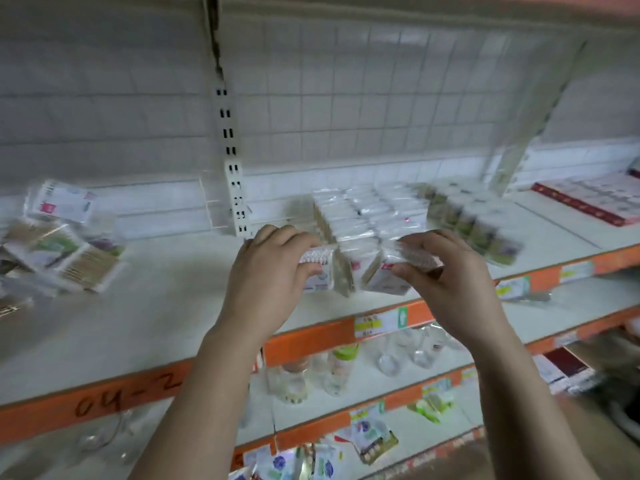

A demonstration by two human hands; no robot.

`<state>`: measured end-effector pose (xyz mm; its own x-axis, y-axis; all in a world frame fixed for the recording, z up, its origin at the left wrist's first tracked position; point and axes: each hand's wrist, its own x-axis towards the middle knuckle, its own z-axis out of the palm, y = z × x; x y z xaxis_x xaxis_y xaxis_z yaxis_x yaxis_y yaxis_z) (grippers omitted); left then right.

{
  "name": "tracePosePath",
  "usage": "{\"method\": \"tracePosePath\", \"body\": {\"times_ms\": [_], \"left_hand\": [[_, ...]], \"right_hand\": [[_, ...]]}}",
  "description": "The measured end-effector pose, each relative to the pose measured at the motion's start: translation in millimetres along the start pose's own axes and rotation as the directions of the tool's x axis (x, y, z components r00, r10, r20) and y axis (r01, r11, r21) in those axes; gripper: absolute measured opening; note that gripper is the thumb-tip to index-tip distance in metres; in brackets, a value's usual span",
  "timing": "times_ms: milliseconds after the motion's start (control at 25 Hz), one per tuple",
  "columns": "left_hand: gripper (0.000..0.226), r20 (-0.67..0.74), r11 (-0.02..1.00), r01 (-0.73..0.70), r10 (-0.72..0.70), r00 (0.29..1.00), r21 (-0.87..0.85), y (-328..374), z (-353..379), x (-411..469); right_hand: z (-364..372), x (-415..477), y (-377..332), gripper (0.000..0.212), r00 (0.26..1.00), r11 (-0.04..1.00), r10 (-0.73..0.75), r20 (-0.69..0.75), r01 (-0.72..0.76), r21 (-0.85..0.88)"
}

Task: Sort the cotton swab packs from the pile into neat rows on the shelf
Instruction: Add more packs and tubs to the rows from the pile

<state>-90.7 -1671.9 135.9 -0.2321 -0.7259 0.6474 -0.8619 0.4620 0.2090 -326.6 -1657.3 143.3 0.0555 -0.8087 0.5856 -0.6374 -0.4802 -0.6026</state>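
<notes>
On the white shelf [166, 306], a loose pile of cotton swab packs [65, 244] lies at the far left. Rows of upright packs [367, 213] stand in the middle, and a row with green labels [474, 223] runs beside them on the right. My left hand [273, 271] grips a swab pack [317, 268] at the front of the rows. My right hand [446, 268] grips another pack [391, 275] right beside it. Both packs sit near the shelf's front edge, and the view is blurred.
A slotted white upright [232, 168] and a wire grid back panel [346, 98] stand behind the shelf. Red-edged flat boxes [588, 199] lie at the far right. Orange shelf edges with price tags [377, 322] front the lower shelves, which hold clear bottles [311, 372] and pouches [367, 438].
</notes>
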Motion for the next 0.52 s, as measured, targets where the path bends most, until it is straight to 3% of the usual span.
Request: {"method": "tracePosePath", "body": {"times_ms": [280, 520], "left_hand": [[0.031, 0.017, 0.997, 0.016, -0.014, 1.0, -0.081, 96.2, 64.6, 34.5], [0.031, -0.007, 0.996, 0.033, -0.034, 0.999, -0.083, 107.9, 84.2, 68.6]], "right_hand": [[-84.7, -0.4, 86.4, 0.027, 1.0, 0.99, 0.028, 0.008, -0.026, -0.139], [-90.2, 37.9, 133.5, 0.026, 0.999, 0.979, -0.028, -0.016, 0.024, -0.203]]}}
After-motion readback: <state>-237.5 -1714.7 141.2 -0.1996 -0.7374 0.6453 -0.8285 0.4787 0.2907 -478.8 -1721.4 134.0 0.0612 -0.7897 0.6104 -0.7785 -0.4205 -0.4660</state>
